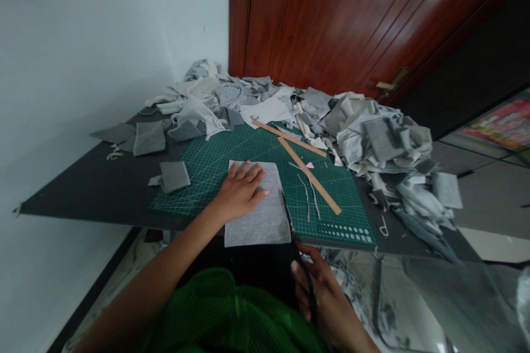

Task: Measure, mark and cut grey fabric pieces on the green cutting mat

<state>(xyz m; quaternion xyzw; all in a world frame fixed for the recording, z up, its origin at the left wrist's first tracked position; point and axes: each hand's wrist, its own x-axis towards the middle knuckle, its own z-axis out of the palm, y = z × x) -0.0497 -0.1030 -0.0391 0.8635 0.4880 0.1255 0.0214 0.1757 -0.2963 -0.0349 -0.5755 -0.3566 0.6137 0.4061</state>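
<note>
Fingers spread, my left hand (242,193) rests on the gray cloth (259,227), overhanging the near edge of the green mat (348,193); my right hand (323,281) grips scissors (289,214) at the cloth's right side; it looks light, soft, best held flat mid-piece

Two hands (242,194), two wooden strips (310,176), one cutting mat (248,146), one pair of scissors (305,272)
</note>
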